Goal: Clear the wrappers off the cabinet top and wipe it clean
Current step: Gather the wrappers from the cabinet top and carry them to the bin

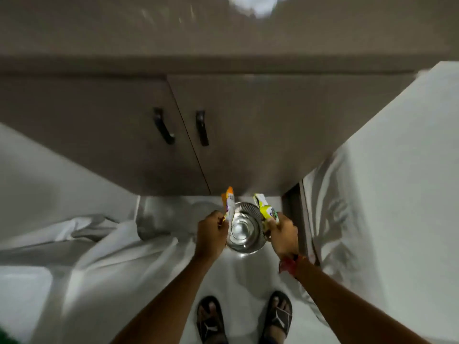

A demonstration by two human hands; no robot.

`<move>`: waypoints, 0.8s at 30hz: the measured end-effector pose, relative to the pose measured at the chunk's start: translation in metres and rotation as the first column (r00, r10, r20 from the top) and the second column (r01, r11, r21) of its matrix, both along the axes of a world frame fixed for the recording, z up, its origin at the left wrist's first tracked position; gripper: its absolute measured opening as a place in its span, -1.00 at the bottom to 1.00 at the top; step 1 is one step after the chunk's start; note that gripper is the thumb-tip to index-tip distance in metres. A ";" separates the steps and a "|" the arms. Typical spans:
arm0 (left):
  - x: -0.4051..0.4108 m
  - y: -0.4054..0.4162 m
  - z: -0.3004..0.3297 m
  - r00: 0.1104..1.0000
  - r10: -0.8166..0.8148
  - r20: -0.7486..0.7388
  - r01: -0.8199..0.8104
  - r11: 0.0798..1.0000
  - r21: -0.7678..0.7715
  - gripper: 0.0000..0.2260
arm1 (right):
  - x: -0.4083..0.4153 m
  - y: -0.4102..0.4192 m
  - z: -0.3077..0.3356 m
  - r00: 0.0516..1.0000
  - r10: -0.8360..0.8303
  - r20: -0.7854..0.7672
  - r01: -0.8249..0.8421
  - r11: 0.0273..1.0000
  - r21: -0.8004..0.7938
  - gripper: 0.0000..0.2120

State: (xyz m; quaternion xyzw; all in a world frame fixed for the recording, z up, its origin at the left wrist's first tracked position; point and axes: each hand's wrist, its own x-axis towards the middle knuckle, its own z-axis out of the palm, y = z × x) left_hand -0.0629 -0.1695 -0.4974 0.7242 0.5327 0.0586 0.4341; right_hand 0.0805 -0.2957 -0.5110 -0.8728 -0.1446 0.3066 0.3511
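I look straight down past the brown cabinet top to the floor. My left hand is closed on an orange and white wrapper. My right hand is closed on a yellow-green and white wrapper. Both wrappers hang over the open mouth of a round steel bin standing on the floor in front of the cabinet. A blurred white crumpled thing lies at the far edge of the cabinet top.
Two cabinet doors with dark handles face me below the top. White bedsheets drape on the left and a white covered surface rises on the right. My sandalled feet stand on the pale floor.
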 end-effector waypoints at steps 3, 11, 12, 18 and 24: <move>0.006 -0.016 -0.097 0.998 -0.030 -0.053 0.026 0.997 -0.076 -0.89 | -0.009 0.002 -0.099 0.971 -0.132 -0.201 0.121 0.990 -0.069 -0.85; 0.038 -0.029 -0.223 0.991 0.129 -0.030 -0.132 0.946 -0.295 -0.76 | 0.004 0.021 -0.226 0.944 -0.033 -0.329 -0.034 0.980 -0.196 -0.83; 0.041 -0.026 -0.227 0.989 0.147 -0.028 -0.149 0.938 -0.312 -0.71 | 0.006 0.021 -0.231 0.939 -0.016 -0.345 -0.061 0.976 -0.210 -0.79; 0.042 0.003 -0.170 0.997 0.021 -0.073 -0.028 0.995 -0.099 -0.60 | 0.020 0.021 -0.169 0.980 0.193 -0.050 -0.199 0.950 -0.238 -0.79; 0.061 0.041 0.008 0.971 -0.127 0.204 0.050 0.937 0.345 -0.73 | 0.036 0.073 0.018 0.798 0.383 0.466 -0.433 0.901 0.001 -0.76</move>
